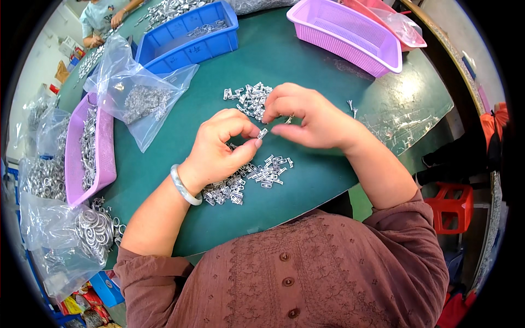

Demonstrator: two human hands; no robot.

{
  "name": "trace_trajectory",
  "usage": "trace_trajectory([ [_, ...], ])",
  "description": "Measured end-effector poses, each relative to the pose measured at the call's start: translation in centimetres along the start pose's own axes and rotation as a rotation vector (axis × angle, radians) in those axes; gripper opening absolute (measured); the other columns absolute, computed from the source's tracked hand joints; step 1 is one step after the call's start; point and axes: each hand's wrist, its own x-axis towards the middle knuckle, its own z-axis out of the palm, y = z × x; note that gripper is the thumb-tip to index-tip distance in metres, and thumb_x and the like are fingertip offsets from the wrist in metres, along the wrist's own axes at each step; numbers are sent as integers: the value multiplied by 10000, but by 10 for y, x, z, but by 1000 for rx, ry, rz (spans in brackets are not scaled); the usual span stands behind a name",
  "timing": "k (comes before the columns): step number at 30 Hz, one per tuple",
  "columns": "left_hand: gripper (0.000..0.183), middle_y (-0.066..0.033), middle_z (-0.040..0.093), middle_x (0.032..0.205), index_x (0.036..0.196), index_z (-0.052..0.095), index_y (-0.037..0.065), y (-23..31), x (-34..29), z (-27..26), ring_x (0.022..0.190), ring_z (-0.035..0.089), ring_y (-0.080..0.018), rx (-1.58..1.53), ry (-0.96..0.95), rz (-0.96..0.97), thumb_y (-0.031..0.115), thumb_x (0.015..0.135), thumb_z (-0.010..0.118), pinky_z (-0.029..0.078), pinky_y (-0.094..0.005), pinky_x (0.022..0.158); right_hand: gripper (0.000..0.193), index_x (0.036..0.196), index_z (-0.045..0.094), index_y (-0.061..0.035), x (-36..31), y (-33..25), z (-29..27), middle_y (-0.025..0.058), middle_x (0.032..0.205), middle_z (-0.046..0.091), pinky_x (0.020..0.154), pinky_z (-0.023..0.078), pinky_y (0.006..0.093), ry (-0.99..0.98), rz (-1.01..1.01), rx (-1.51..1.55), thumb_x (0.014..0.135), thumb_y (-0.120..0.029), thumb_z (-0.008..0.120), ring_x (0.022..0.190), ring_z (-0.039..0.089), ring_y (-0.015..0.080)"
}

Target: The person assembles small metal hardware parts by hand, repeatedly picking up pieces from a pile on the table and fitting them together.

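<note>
Between thumb and forefinger, my left hand (pixel 221 143) pinches a small silver metal buckle piece (pixel 262 133). My right hand (pixel 309 117) hovers just right of that piece, its thumb and fingers curved and apart, with nothing visible gripped. Beyond my hands lies a loose pile of similar silver pieces (pixel 249 97), partly covered by my right fingers. A nearer pile (pixel 229 191) spreads beneath and beside my left wrist, and more pieces (pixel 272 172) lie to its right. A pale bangle (pixel 183 187) circles my left wrist.
A blue bin (pixel 188 54) and a pink basket (pixel 347 41) stand at the back of the green table (pixel 322 180). To the left are a clear bag of metal parts (pixel 145 101), a pink basket (pixel 106 158) and a ring-filled bag (pixel 54 229). Another person (pixel 101 19) sits far left.
</note>
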Motion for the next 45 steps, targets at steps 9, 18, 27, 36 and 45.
trace_trajectory([
  [9, 152, -62, 596, 863, 846, 678, 55, 2, 2, 1, 840, 565, -245, 166, -280, 177, 102, 701, 690, 420, -362, 813, 130, 830, 657, -51, -10, 10, -30, 70, 895, 597, 791, 476, 366, -185, 227, -362, 713, -6, 688, 899, 564, 276],
  [18, 102, -77, 605, 824, 862, 680, 38, 0, 0, 5, 815, 565, -231, 192, -153, 35, 96, 779, 688, 448, -337, 747, 112, 802, 643, -69, -10, 11, -8, 57, 928, 571, 814, 456, 344, -163, 69, -277, 716, -18, 693, 930, 541, 271],
  [27, 73, -71, 618, 803, 817, 662, 27, -4, -1, 7, 778, 565, -214, 106, -61, -75, 68, 782, 711, 453, -316, 693, 86, 811, 618, -43, -2, -1, 9, 80, 787, 595, 755, 473, 388, -62, -86, -93, 744, -32, 671, 818, 574, 295],
  [36, 108, -61, 612, 796, 793, 654, 44, -4, 1, 6, 767, 575, -227, 246, 48, 112, 11, 716, 723, 461, -331, 684, 149, 887, 611, -20, -1, -5, 4, 94, 806, 639, 653, 503, 316, -93, 219, 151, 763, -43, 690, 730, 623, 206],
  [45, 151, -60, 600, 795, 788, 649, 50, -1, 3, 6, 766, 569, -233, 328, 84, 199, -3, 670, 729, 457, -332, 678, 164, 920, 633, -26, -4, 0, 2, 73, 863, 652, 680, 503, 312, -178, 187, 79, 778, -79, 696, 783, 628, 215],
])
